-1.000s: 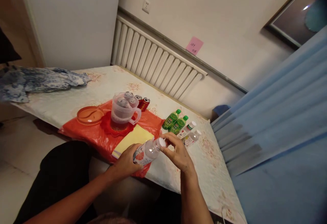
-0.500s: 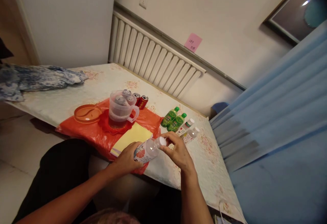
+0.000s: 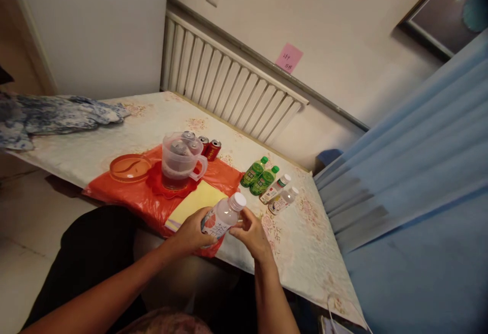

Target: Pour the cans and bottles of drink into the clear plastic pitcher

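Note:
My left hand [image 3: 190, 233] is wrapped round a clear plastic drink bottle [image 3: 221, 218] with a white cap [image 3: 238, 201] and a printed fruit label. The bottle tilts over the table's near edge, its cap up and to the right. My right hand [image 3: 252, 235] is at the bottle's right side below the cap, thumb and fingers curved against it; some fingertips are hidden behind it. Just beyond lies a yellow pad [image 3: 196, 201] on a red plastic sheet [image 3: 114, 187].
A clear pitcher [image 3: 175, 166] stands in a red dish [image 3: 154, 184], beside an orange lid [image 3: 130, 168]. Red cans [image 3: 214, 149] are behind it. Two green bottles [image 3: 263, 181] and two white-capped bottles [image 3: 282, 201] stand to the right. Blue curtain [image 3: 400, 196] hangs at right.
My right hand has left the cap and moved down and left to the side of the bottle. The bottle is turned a little more upright, still in my left hand.

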Tool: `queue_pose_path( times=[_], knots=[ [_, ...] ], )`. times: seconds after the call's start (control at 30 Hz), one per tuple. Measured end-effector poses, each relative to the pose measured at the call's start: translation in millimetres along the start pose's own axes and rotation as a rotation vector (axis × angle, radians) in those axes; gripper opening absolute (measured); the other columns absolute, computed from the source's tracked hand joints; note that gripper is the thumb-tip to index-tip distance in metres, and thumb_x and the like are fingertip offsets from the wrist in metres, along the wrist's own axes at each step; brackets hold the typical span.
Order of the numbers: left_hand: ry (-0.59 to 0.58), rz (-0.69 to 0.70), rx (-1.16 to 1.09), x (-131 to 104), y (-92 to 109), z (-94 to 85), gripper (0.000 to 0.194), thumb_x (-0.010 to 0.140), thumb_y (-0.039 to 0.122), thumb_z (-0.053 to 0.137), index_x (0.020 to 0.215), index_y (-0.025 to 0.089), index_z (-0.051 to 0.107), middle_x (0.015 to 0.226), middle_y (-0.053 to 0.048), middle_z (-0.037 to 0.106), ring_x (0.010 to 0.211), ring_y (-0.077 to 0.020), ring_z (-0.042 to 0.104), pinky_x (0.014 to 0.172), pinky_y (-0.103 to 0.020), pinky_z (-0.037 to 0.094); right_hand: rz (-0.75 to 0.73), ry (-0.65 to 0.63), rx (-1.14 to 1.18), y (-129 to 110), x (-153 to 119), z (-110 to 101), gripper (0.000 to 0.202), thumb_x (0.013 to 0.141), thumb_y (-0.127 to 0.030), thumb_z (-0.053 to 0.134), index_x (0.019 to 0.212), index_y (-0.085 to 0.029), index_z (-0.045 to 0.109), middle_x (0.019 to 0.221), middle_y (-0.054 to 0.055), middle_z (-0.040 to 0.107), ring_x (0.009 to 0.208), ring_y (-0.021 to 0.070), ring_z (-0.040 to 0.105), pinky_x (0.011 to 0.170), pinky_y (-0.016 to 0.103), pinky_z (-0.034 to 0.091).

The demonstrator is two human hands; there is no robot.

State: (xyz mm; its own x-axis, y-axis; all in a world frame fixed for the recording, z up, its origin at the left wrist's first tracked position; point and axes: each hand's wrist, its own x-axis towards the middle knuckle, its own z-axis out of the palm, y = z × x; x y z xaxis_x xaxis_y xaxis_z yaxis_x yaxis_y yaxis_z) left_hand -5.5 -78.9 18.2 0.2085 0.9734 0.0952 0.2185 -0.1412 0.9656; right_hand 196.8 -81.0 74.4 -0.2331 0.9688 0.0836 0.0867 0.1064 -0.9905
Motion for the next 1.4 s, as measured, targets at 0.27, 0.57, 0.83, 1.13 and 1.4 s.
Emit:
queue_pose_path(
  times=[0.27, 0.57, 0.83, 1.13, 1.4],
  knots=[
    [-0.134, -0.001, -0.058, 6.0, -4.4, 12.9, 0.069, 0.056, 0.025, 0.068, 0.124, 0.023, 0.057, 0.112, -0.001, 0.072, 0.099, -0.0252, 0.067, 0.088, -0.034, 0.054, 0.087, 0.106, 0.063, 28.9, -15.8, 20.9, 0.053, 0.060, -0.020, 0.084, 0.110, -0.021, 0.068, 0.107, 0.004, 0.076, 0.099, 0.0250, 0.072, 0.091, 0.039, 0.057],
    [-0.117, 0.042, 0.096, 33.6, -36.4, 28.5, 0.068, 0.061, 0.037, 0.073, 0.127, 0.022, 0.060, 0.131, -0.011, 0.067, 0.123, -0.0327, 0.062, 0.108, -0.045, 0.046, 0.071, 0.378, 0.002, 53.6, -28.8, -31.1, 0.044, 0.059, -0.027, 0.083, 0.101, -0.020, 0.069, 0.098, 0.005, 0.078, 0.089, 0.0247, 0.073, 0.084, 0.038, 0.058],
    [0.109, 0.259, 0.631, 84.2, -94.5, -4.0, 0.028, 0.090, 0.039, 0.047, 0.102, 0.019, 0.063, 0.106, -0.015, 0.069, 0.106, -0.0319, 0.062, 0.101, -0.047, 0.046, 0.083, 0.757, -0.141, 77.7, -40.0, -137.8, 0.051, 0.060, -0.037, 0.084, 0.103, -0.015, 0.069, 0.096, 0.008, 0.077, 0.083, 0.0238, 0.072, 0.077, 0.036, 0.056],
    [0.060, 0.331, 0.854, 85.3, -108.4, -8.5, 0.028, 0.096, 0.033, 0.040, 0.096, 0.018, 0.063, 0.098, -0.015, 0.067, 0.097, -0.0309, 0.060, 0.092, -0.044, 0.046, 0.112, 1.004, -0.354, 102.9, -28.5, -215.6, 0.047, 0.055, -0.043, 0.082, 0.090, -0.014, 0.070, 0.081, 0.007, 0.075, 0.074, 0.0229, 0.068, 0.069, 0.033, 0.052],
    [0.087, 0.388, 0.897, 87.9, -116.3, -8.1, 0.028, 0.097, 0.031, 0.040, 0.095, 0.017, 0.063, 0.096, -0.014, 0.067, 0.096, -0.0301, 0.061, 0.091, -0.045, 0.047, 0.117, 1.039, -0.402, 127.2, -2.1, -255.5, 0.042, 0.054, -0.040, 0.081, 0.086, -0.016, 0.069, 0.082, 0.007, 0.074, 0.072, 0.0217, 0.066, 0.067, 0.031, 0.050]
  ],
)
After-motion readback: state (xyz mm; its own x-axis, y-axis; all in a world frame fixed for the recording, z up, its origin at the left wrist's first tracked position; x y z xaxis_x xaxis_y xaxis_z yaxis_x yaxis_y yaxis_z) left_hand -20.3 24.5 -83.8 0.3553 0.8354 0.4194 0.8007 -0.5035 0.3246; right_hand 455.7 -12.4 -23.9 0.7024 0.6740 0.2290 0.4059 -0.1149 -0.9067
